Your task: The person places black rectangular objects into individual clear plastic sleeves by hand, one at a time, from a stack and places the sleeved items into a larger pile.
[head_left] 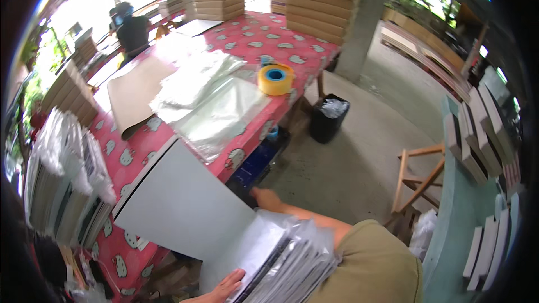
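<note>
A stack of flat items in clear plastic sleeves (pixel 292 266) lies at the bottom, against my knee. My left hand (pixel 227 283) rests on the stack's left side, its fingers laid fairly flat beside a dark edge strip. At the far end of the stack is my right hand (pixel 266 199), by the corner of a large grey-blue board (pixel 179 196); its fingers are mostly hidden. This board spans from the table's edge to the stack. Clear plastic bags (pixel 224 112) are spread on the table beyond, next to a roll of yellow tape (pixel 275 80).
A pink patterned cloth covers the table (pixel 269 31). Another wrapped stack (pixel 70 185) stands on its left side, and brown cartons (pixel 323 8) stand at the far end. A black bin (pixel 329 120), a wooden stool (pixel 418 179) and a green bench (pixel 443 247) with piled boards are to the right.
</note>
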### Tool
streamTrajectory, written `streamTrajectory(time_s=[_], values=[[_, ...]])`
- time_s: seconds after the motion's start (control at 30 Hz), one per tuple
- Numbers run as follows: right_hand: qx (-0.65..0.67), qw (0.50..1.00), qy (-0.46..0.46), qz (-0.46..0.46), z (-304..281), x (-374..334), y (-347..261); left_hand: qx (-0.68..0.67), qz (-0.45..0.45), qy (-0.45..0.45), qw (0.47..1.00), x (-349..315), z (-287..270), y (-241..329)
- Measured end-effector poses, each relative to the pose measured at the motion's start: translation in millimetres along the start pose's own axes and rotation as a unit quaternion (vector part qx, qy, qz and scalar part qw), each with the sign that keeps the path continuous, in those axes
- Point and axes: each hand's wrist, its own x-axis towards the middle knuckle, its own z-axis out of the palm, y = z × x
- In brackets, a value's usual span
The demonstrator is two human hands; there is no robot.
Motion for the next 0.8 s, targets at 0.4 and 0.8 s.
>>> streamTrajectory(time_s=[0.4,0.8], values=[[-0.056,0.961,0.046,-0.268,-71,148,-109,0.065,-0.11,0.137,0.982,0,-15,-114],[0.515,0.856,0.013,0.047,-74,205,-54,0.104,-0.267,0.358,0.889,-33,-38,-247]])
